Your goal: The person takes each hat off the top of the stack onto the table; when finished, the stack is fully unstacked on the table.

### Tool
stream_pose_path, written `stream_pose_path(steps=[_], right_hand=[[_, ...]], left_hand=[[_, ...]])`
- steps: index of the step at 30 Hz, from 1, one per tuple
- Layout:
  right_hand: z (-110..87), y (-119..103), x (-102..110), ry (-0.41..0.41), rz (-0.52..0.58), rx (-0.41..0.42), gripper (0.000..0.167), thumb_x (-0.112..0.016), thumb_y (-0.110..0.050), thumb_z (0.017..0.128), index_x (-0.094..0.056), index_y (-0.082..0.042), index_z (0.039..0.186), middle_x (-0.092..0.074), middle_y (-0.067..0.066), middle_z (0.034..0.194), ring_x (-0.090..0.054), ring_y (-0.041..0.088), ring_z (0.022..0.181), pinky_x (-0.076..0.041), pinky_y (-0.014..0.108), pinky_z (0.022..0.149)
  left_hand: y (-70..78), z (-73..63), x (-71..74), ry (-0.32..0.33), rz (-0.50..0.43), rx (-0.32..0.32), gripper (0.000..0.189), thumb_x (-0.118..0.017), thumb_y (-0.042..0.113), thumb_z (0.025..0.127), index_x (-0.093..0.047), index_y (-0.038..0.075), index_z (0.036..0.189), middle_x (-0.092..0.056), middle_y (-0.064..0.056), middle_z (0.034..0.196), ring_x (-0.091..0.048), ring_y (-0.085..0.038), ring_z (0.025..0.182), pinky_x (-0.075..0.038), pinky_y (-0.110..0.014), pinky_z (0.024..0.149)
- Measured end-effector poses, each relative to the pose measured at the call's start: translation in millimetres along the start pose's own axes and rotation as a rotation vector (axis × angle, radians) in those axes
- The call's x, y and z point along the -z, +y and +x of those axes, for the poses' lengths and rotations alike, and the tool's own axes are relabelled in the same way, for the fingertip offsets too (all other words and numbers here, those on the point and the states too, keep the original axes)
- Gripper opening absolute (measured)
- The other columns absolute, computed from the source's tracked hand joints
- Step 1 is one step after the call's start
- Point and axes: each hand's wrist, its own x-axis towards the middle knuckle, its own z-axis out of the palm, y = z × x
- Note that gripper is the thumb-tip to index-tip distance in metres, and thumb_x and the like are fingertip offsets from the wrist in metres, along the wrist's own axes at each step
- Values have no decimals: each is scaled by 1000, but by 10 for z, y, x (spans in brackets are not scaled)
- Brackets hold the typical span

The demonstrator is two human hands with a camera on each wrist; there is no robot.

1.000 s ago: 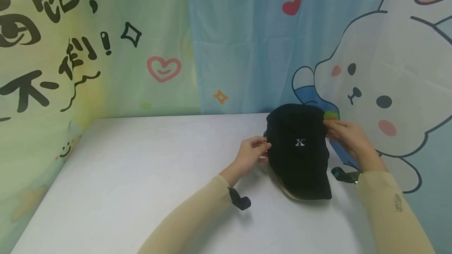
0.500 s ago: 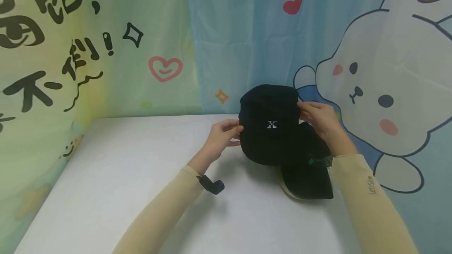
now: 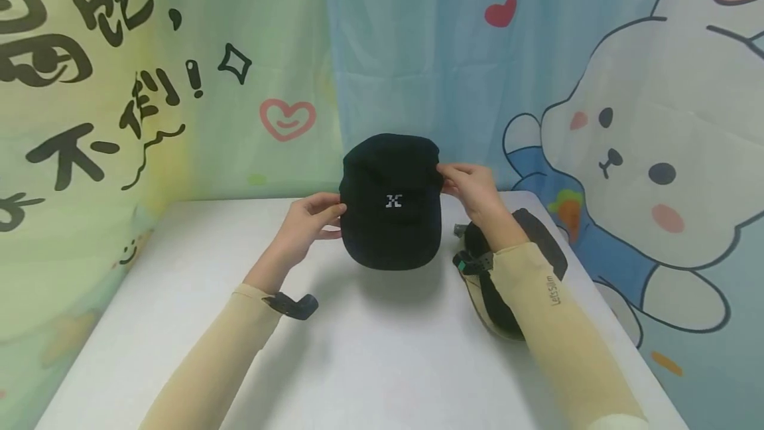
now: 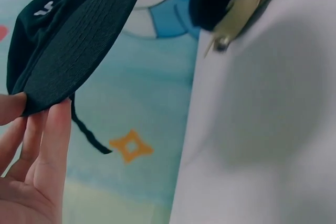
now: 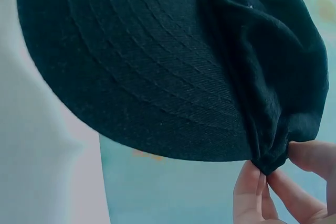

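Note:
A black baseball cap (image 3: 390, 237) with a small white emblem hangs above the table, its brim toward me. My left hand (image 3: 306, 221) pinches its left side, thumb over the brim's edge with fingers beneath, as the left wrist view shows. At the opposite side, my right hand (image 3: 474, 191) pinches the cloth where brim and crown meet, seen closely in the right wrist view. A dark strap (image 4: 86, 132) dangles behind the brim. On the table at right lies a second dark cap (image 3: 542, 237) with a beige brim underside, partly hidden by my right forearm.
The white table (image 3: 382, 363) ends at the back against a printed curtain (image 3: 394, 71) with hearts and a rabbit. A small black device (image 3: 292, 305) sits at my left wrist, another (image 3: 471, 263) at my right.
Both hands have carried the black cap leftward from over the second cap and raised it somewhat. The second cap, covered before, has come into sight on the table.

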Motion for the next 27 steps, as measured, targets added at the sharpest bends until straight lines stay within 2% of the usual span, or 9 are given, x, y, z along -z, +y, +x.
stream_pose_path(steps=[9,16,22,27], right_hand=[[86,100,-715,-45,66,-8,34,-68,-17,95,-66,7,119,-62,15,116,-64,23,95,-55,32,91],[113,236,-1272,-97,110,-35,31,-70,-15,93,-68,8,115,-65,15,111,-66,23,91,-57,30,84],[76,364,-1662,-128,109,-77,30,-71,-15,92,-69,6,114,-68,15,108,-68,22,89,-58,29,82],[53,492,-1906,-145,114,-99,28,-72,-14,92,-70,6,110,-69,13,103,-69,20,84,-58,34,85]], left_hand=[[46,-312,633,50,107,41,45,-68,25,96,-58,-2,131,-62,-16,124,-66,-28,98,-58,-40,83],[-60,-586,1086,97,169,79,48,-66,28,97,-55,-4,132,-61,-15,122,-67,-25,98,-59,-37,81],[-205,-827,1376,131,169,118,51,-63,26,99,-51,-10,133,-63,-4,115,-68,-19,94,-59,-35,81],[-287,-994,1543,149,173,141,52,-62,24,99,-48,-12,134,-64,3,111,-68,-17,93,-59,-35,80]])
